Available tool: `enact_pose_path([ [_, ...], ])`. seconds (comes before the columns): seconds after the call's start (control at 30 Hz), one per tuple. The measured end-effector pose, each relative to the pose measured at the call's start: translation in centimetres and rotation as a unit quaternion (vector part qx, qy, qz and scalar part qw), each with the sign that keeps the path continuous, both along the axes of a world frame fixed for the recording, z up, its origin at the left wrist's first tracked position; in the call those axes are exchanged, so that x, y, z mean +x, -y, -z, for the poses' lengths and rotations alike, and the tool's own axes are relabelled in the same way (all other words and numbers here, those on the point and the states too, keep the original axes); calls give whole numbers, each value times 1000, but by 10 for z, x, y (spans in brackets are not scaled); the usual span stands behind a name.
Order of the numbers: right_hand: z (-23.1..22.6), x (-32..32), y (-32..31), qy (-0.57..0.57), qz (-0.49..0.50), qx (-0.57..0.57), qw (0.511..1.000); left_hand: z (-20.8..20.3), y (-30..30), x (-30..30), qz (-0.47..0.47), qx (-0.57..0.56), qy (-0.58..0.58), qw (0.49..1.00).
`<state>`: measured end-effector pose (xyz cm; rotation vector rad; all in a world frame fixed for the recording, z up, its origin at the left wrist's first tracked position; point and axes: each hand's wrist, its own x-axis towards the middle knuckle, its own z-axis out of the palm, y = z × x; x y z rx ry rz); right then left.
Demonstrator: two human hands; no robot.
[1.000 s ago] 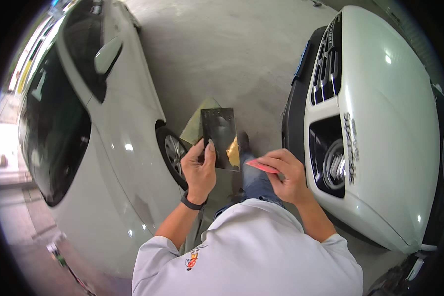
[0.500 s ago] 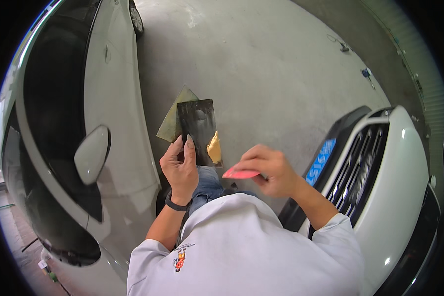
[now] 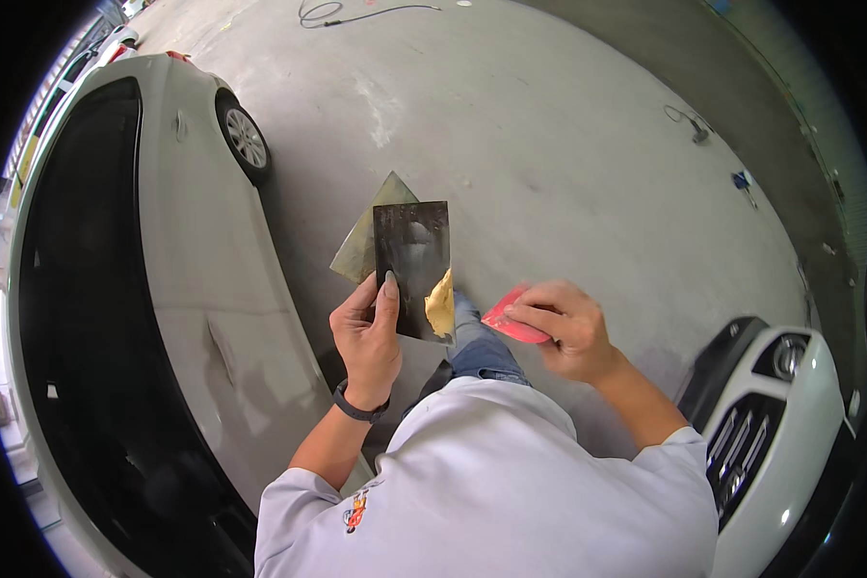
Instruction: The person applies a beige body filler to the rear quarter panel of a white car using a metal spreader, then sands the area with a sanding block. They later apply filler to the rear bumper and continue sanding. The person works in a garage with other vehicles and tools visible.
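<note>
Left of plate [image 3: 405, 255], white car [image 3: 197, 260]; hose [image 3: 385, 13] ahead.

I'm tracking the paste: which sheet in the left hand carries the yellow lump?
The dark sheet, in front, with the yellow lump near its lower right corner; the greenish sheet, partly hidden behind it, shows none.

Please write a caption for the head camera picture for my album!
Left hand holds a dark plate with yellow paste; right hand holds a flat red tool.

White short-sleeved shirt [image 3: 520, 482], black wristband [image 3: 358, 407], blue jeans [image 3: 486, 356]
</note>
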<state>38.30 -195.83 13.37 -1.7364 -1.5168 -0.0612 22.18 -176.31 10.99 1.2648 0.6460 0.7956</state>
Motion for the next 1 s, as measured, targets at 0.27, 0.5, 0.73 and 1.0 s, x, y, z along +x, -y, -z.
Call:
enact_pose_path([
  [0.27, 0, 185, -356, 42, -182, 13, 982, 12, -279, 151, -94, 117, -135, 979],
  [0.5, 37, 308, -596, -87, -295, -163, 937, 63, -525, 257, -232, 32, -20, 972],
  [0.73, 86, 475, -837, -645, -76, -136, 748, 107, -823, 425, -82, -16, -70, 994],
  [1.0, 132, 599, -1062, -786, -108, 29, 608, 120, -1076, 528, -40, -16, -136, 990],
])
